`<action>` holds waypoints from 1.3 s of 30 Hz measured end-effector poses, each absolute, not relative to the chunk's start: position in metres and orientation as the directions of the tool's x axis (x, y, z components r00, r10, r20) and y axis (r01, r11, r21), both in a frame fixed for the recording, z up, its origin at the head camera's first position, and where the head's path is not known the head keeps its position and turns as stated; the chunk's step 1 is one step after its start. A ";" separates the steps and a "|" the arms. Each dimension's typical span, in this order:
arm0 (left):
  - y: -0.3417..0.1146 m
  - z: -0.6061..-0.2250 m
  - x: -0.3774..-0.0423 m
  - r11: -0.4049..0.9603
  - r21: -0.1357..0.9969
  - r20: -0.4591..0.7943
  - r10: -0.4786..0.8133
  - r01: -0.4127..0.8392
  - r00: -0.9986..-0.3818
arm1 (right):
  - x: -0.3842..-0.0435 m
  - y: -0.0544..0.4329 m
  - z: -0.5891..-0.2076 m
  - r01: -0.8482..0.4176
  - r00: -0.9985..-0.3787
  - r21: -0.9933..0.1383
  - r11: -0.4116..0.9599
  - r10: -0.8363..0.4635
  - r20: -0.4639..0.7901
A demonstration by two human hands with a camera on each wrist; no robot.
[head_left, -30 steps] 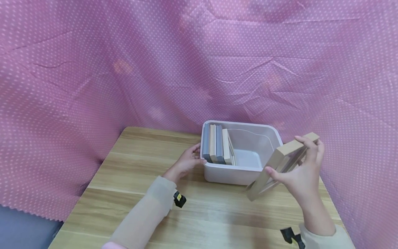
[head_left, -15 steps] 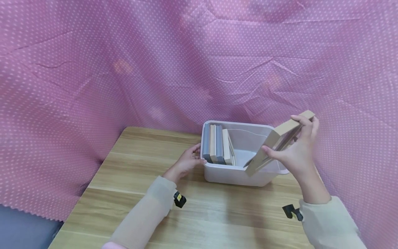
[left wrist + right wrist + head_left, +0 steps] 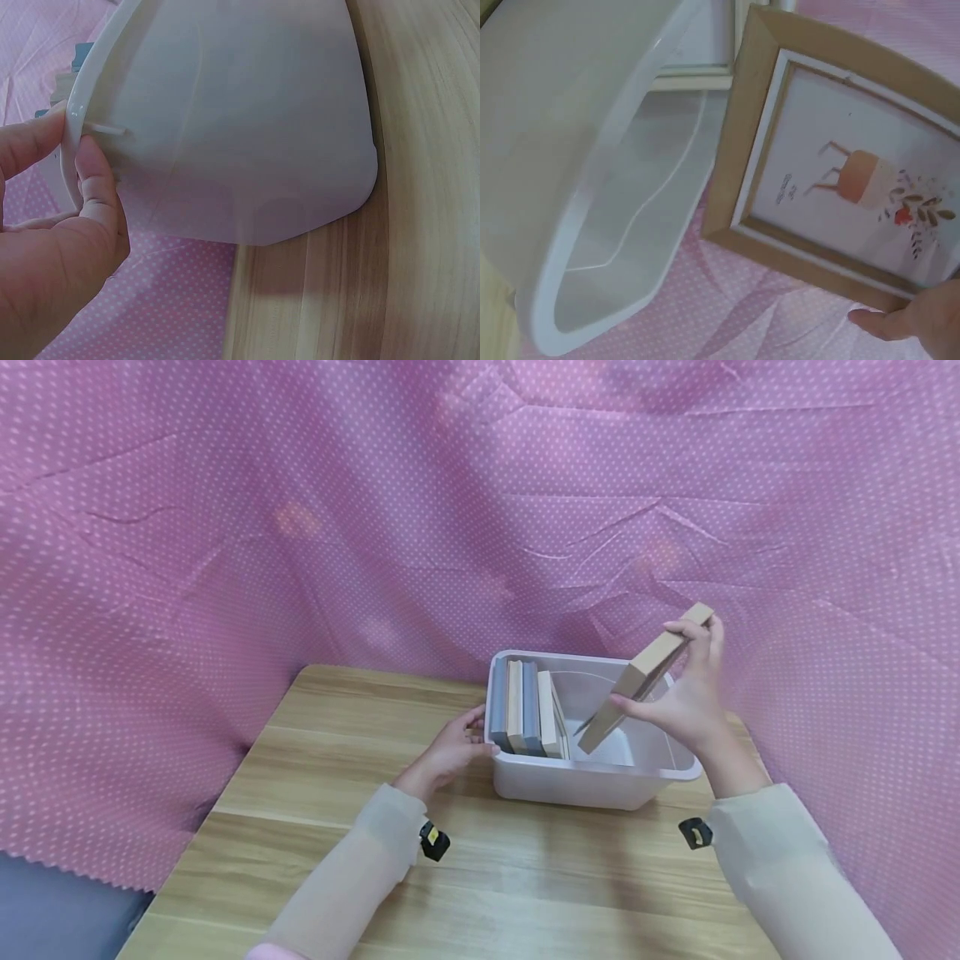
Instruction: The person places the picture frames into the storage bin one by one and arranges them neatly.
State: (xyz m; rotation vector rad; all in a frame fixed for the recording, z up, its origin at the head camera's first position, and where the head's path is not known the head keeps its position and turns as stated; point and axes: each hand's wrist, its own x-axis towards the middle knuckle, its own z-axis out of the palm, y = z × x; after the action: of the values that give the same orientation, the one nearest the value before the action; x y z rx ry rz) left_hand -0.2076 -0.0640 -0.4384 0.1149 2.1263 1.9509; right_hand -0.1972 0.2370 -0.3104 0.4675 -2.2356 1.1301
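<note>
A white plastic bin [image 3: 570,787] stands on the table, with several blue-grey and wooden picture frames [image 3: 531,710] upright along its left side. My left hand [image 3: 444,752] pinches the bin's left rim between thumb and fingers, as the left wrist view also shows. In my right hand [image 3: 697,706] is a light-brown picture frame [image 3: 739,142], gripped by its edges and tilted. Its lower end dips into the bin's open right part. The right wrist view shows the frame's front, a drawing with a vase-like shape and leaves; there only part of the hand appears.
A wooden table [image 3: 360,710] lies under the bin. Behind and on both sides hangs a pink dotted cloth [image 3: 420,510]. A black wrist device [image 3: 696,833] sits by the right cuff, another black device [image 3: 434,841] by the left cuff.
My right hand has moved up and to the left with the brown picture frame, from in front of the bin's right corner to over its inside. My left hand has stayed on the rim.
</note>
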 end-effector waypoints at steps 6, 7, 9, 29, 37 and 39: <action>-0.065 -0.430 -0.208 0.123 0.985 -0.147 0.245 -0.120 -0.958 | -0.220 0.237 -0.323 -0.555 -0.765 -0.582 0.595 -0.090 0.638; -0.065 -0.430 -0.208 0.127 0.985 -0.149 0.245 -0.120 -0.958 | -0.223 0.237 -0.325 -0.552 -0.770 -0.581 0.598 -0.097 0.631; -0.064 -0.433 -0.209 0.127 0.984 -0.150 0.242 -0.122 -0.959 | -0.230 0.238 -0.330 -0.531 -0.790 -0.581 0.617 -0.114 0.602; -0.061 -0.441 -0.212 0.119 0.989 -0.107 0.217 -0.082 -0.970 | -0.253 0.260 -0.387 -0.442 -0.871 -0.445 0.779 -0.255 0.419; -0.062 -0.439 -0.210 0.112 0.990 -0.113 0.220 -0.090 -0.969 | -0.255 0.265 -0.394 -0.442 -0.887 -0.412 0.797 -0.322 0.330; -0.063 -0.440 -0.210 0.112 0.990 -0.114 0.220 -0.091 -0.969 | -0.256 0.264 -0.395 -0.452 -0.885 -0.398 0.799 -0.346 0.310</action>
State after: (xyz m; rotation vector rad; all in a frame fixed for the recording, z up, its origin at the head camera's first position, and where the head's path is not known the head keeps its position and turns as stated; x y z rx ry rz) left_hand -0.2100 -0.0634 -0.4399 0.1282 2.1557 1.9471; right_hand -0.2561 0.2636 -0.3950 0.6217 -2.7650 0.6939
